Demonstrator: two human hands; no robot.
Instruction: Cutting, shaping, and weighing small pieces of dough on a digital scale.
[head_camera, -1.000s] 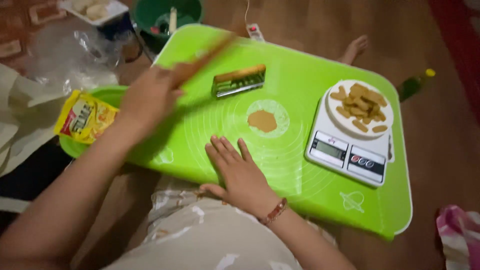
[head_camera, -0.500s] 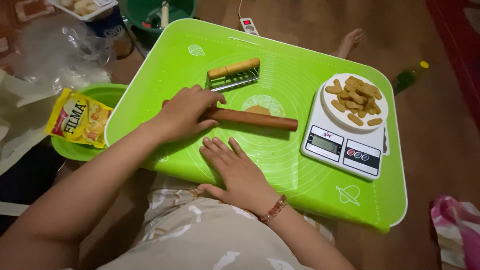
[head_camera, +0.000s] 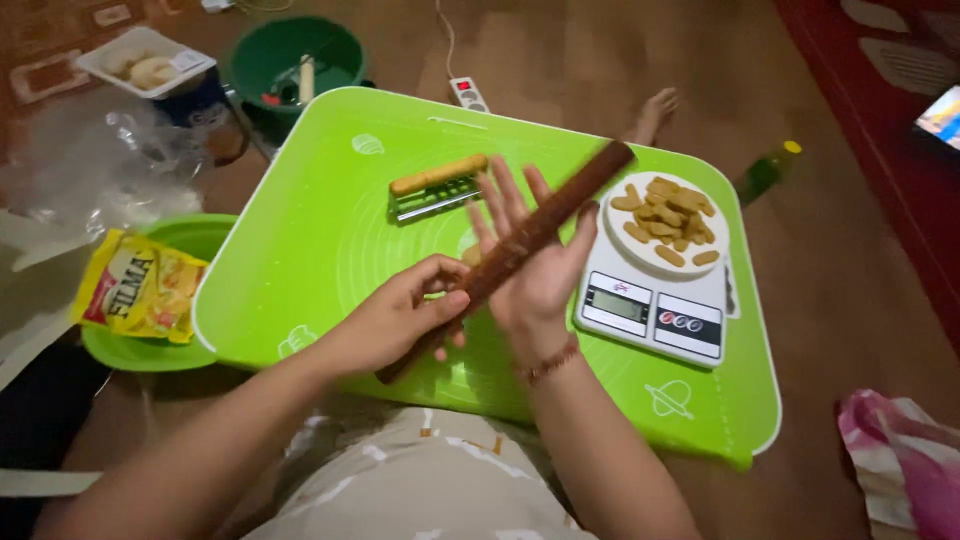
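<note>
My left hand (head_camera: 405, 318) grips the lower end of a long brown wooden rolling pin (head_camera: 545, 220), lifted at a slant above the bright green mat (head_camera: 330, 240). My right hand (head_camera: 530, 265), palm up with fingers spread, lies flat under the pin's middle, and the pin rests across the palm. A flat bit of brown dough (head_camera: 468, 256) on the mat is mostly hidden behind the hands. A metal cutter with a wooden handle (head_camera: 438, 186) lies on the mat beyond them.
A white kitchen scale (head_camera: 650, 305) at the right carries a white plate of brown dough pieces (head_camera: 665, 222). On the left are a yellow packet (head_camera: 140, 290) in a green bowl (head_camera: 150, 350), a clear plastic bag (head_camera: 110, 160), a green bucket (head_camera: 295, 60) and a white tray (head_camera: 145, 60). A green bottle (head_camera: 765, 175) lies on the floor.
The rolling pin, which lay flat on the mat under my left hand, is now raised at a slant. My right hand has left the mat and turned palm up beneath it.
</note>
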